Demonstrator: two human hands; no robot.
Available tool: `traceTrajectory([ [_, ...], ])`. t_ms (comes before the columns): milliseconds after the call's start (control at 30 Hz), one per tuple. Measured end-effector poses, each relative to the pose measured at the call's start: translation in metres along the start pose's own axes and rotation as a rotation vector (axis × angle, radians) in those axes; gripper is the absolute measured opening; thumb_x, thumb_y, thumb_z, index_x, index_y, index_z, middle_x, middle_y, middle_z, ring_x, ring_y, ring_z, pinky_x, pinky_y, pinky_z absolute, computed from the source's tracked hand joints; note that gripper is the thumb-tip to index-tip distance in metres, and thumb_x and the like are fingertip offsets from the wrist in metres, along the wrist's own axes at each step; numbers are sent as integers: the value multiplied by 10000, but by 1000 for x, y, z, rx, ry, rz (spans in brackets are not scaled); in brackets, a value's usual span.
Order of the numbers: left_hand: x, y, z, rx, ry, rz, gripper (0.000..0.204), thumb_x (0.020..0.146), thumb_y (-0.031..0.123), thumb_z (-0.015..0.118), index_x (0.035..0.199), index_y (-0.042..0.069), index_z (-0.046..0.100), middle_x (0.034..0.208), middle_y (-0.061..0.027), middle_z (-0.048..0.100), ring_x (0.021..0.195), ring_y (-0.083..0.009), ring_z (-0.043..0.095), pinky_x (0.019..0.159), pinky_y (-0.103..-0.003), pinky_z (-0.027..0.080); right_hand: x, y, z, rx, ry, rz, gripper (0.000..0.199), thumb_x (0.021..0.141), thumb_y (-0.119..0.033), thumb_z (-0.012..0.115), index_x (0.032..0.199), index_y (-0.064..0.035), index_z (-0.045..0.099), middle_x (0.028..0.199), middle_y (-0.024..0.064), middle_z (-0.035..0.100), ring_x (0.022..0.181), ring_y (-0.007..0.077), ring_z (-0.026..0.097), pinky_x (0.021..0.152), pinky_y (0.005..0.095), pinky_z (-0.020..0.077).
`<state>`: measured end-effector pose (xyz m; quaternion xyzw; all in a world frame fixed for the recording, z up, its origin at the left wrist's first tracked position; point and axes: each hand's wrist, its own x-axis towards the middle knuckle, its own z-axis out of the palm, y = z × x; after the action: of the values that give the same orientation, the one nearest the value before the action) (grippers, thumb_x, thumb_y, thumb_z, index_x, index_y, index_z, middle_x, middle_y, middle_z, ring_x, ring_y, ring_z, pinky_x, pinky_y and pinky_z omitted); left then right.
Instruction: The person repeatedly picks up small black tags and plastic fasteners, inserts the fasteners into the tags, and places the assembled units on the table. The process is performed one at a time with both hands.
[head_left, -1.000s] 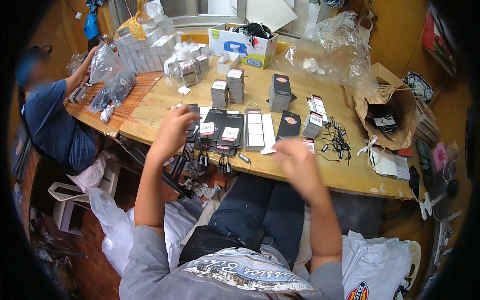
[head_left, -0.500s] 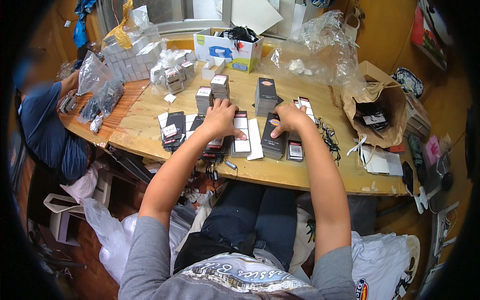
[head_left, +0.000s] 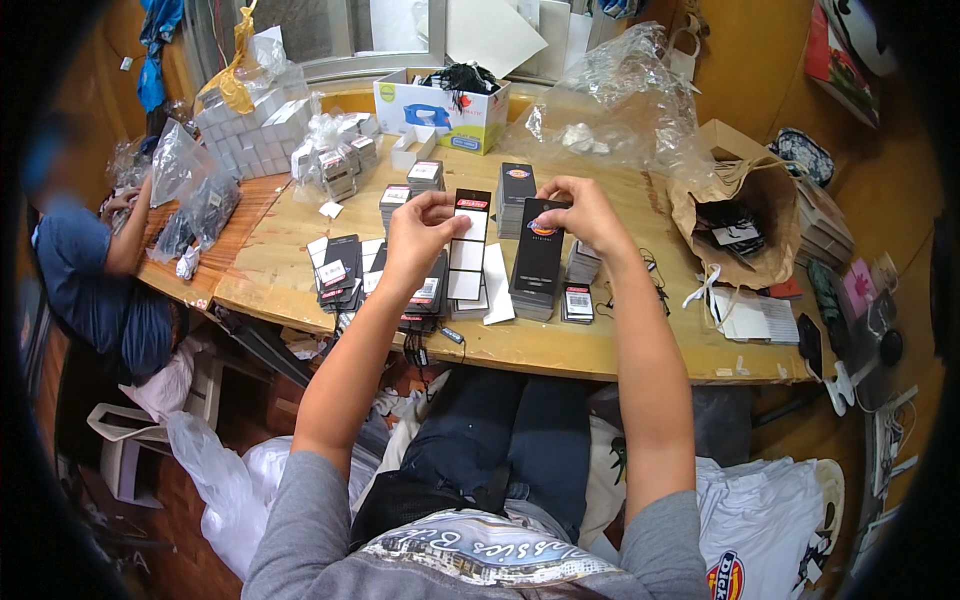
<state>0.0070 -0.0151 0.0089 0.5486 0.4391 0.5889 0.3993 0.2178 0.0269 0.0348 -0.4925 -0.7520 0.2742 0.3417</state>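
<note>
Both hands have risen from two piles of tags since the earlier frame, each drawing up one piece: the left hand [head_left: 425, 235] pinches a long tag with white panels [head_left: 467, 258] between thumb and fingers, and the right hand [head_left: 583, 215] grips the far end of a black tag [head_left: 540, 245]. So each hand now has its own tag, side by side but apart. Whether the black tag's near end touches the black pile [head_left: 534, 307] below cannot be told. Between them a white card [head_left: 497, 284] lies on the table [head_left: 640, 345]; more black tags [head_left: 340, 262] spread to the left, and a tall stack [head_left: 517, 178] stands beyond. Farther off sit a carton of black cords [head_left: 440, 118] and, right, a paper bag [head_left: 688, 195]. At far left, a co-worker [head_left: 85, 250] sits beside plastic bags [head_left: 205, 215].
</note>
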Motion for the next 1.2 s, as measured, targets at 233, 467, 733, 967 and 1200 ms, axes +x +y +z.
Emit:
traceTrajectory([
  [233, -34, 7, 28, -299, -183, -105, 193, 716, 38, 616, 883, -42, 561, 728, -60, 593, 600, -71, 507, 528, -193, 397, -43, -42, 3, 291, 13, -24, 120, 691, -16, 606, 802, 11, 569, 673, 49, 590, 569, 71, 531, 456, 186, 416],
  [467, -77, -1, 47, -178, -151, -72, 107, 728, 61, 619, 750, 26, 520, 632, 18, 511, 552, -27, 443, 491, -157, 346, -88, 8, -6, -98, 197, 280, 227, 676, -215, 649, 738, -2, 603, 630, 94, 595, 566, 178, 563, 519, 281, 433],
  [733, -106, -18, 48, -147, -118, -51, 110, 728, 46, 610, 743, 30, 502, 689, 16, 517, 636, -18, 466, 546, -166, 389, -95, 38, 23, -428, 281, 461, 305, 570, -290, 725, 676, -28, 609, 674, 155, 597, 663, 294, 581, 607, 361, 439],
  [967, -117, -24, 48, -366, -126, -164, 129, 769, 5, 542, 796, 37, 419, 694, 14, 487, 653, -18, 472, 521, -159, 382, -94, 65, 20, -74, 354, 438, 191, 598, -181, 707, 559, -36, 587, 575, 123, 580, 531, 231, 559, 519, 332, 421],
  [1200, -125, -29, 56, -339, -82, -161, 143, 786, 5, 526, 833, 23, 393, 793, -35, 489, 677, -39, 504, 550, -154, 417, -122, 40, 1, 641, 204, 302, 112, 704, -67, 635, 711, -9, 539, 559, 6, 521, 446, 43, 435, 407, 162, 324],
])
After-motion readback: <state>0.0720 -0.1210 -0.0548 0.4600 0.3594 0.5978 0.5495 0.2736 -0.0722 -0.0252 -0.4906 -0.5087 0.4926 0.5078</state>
